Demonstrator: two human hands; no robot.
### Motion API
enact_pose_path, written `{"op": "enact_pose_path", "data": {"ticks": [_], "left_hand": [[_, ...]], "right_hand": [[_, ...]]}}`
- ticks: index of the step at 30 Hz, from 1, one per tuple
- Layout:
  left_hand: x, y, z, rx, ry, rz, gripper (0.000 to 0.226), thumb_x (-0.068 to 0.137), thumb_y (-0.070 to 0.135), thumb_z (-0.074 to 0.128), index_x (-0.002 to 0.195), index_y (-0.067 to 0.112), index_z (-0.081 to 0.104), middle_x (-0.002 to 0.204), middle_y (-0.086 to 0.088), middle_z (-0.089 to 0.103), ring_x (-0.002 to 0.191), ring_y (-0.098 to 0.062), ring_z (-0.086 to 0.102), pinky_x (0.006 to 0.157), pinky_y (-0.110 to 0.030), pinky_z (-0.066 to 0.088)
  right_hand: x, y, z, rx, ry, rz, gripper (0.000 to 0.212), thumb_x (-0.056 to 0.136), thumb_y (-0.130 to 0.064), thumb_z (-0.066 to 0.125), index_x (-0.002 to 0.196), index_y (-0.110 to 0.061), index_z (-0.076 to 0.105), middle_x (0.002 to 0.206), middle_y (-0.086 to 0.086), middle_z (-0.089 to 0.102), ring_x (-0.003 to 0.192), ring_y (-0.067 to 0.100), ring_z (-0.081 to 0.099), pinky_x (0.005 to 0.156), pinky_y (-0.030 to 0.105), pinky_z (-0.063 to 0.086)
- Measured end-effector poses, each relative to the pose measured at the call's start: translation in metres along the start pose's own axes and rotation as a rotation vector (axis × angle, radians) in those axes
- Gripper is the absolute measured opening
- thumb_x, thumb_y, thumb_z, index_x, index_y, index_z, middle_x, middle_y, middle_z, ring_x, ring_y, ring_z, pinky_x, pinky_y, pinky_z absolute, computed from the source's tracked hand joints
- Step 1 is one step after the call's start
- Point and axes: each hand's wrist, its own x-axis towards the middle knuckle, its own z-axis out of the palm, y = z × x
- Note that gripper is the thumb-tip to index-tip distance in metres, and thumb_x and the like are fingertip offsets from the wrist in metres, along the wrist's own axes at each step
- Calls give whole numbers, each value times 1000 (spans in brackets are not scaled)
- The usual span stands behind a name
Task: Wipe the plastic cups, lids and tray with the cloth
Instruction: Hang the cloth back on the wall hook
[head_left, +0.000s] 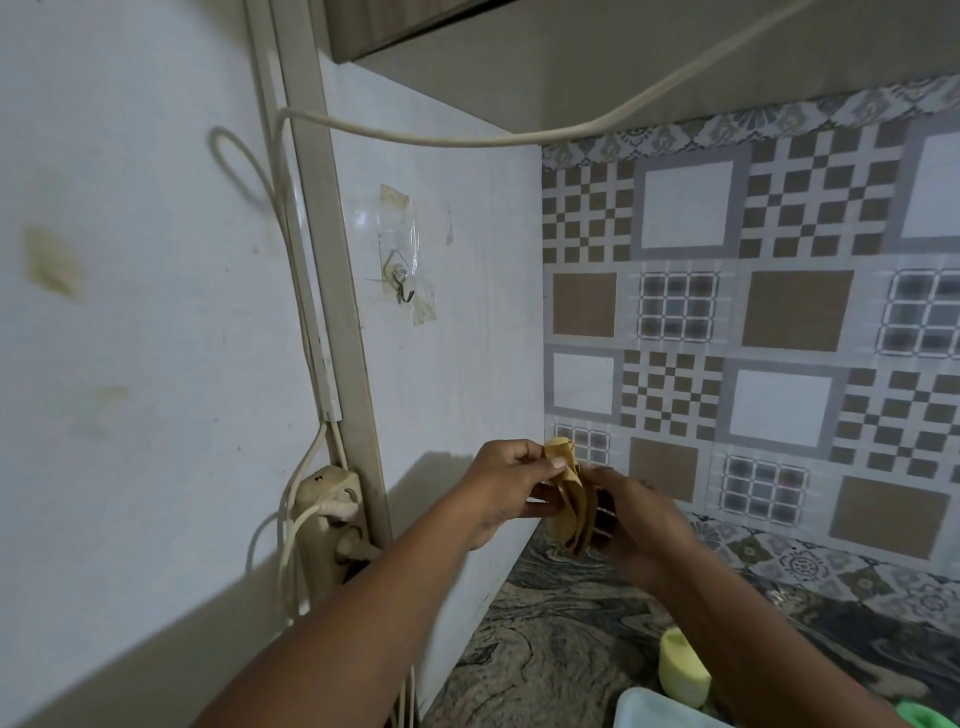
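Note:
A yellow-tan cloth (571, 499) hangs bunched between both hands, raised above the counter near the corner of the wall. My left hand (506, 488) pinches its upper edge with thumb and fingers. My right hand (631, 512) grips the cloth's lower folds from the right. A pale yellow plastic cup (683, 667) lies on the marbled counter below my right forearm. The corner of a light blue tray (649, 709) shows at the bottom edge, and a bit of a green item (924, 717) sits at the bottom right, partly hidden by my arm.
The marbled counter (561, 639) meets a white side panel on the left and a patterned tile wall (753, 322) behind. An empty adhesive hook (400, 283) sticks to the panel. A power strip (332, 514) with cables hangs left; a cabinet overhangs.

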Motion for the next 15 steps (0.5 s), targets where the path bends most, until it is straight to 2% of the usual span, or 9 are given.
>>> {"op": "enact_pose_path", "data": {"ticks": [3, 6, 10, 12, 15], "left_hand": [[1, -1, 1, -19, -17, -13, 21, 95, 12, 66, 109, -4, 66, 97, -18, 74, 90, -29, 73, 87, -46, 60], [2, -3, 4, -18, -23, -14, 15, 95, 11, 66, 107, 5, 70, 95, -14, 75, 90, -27, 74, 85, -43, 61], [3, -1, 9, 58, 22, 29, 12, 91, 9, 71, 102, 9, 74, 97, -13, 77, 91, -26, 75, 86, -44, 61], [2, 2, 10, 75, 37, 38, 9, 91, 8, 70, 99, 10, 74, 96, -13, 77, 90, -26, 75, 82, -41, 62], [-2, 7, 7, 101, 51, 36, 7, 91, 8, 70, 96, 11, 74, 93, -12, 77, 87, -22, 75, 71, -32, 61]], "right_hand": [[1, 0, -3, 29, 40, 28, 34, 101, -27, 53, 108, 1, 71, 103, 27, 72, 92, 40, 69, 72, 46, 58], [2, 1, -8, 2, 62, 12, 36, 103, -30, 51, 112, 0, 69, 101, 25, 74, 97, 42, 70, 82, 53, 59], [-2, -2, -8, -91, -22, -84, 48, 97, -48, 56, 111, -5, 70, 99, 17, 77, 95, 35, 74, 83, 51, 59], [-5, -4, -6, -137, -76, -127, 54, 90, -56, 61, 108, -6, 72, 99, 15, 77, 94, 32, 75, 86, 51, 59], [-7, -6, -3, -197, -95, -188, 44, 92, -46, 64, 104, -4, 73, 94, 17, 77, 90, 34, 75, 82, 49, 60]]}}
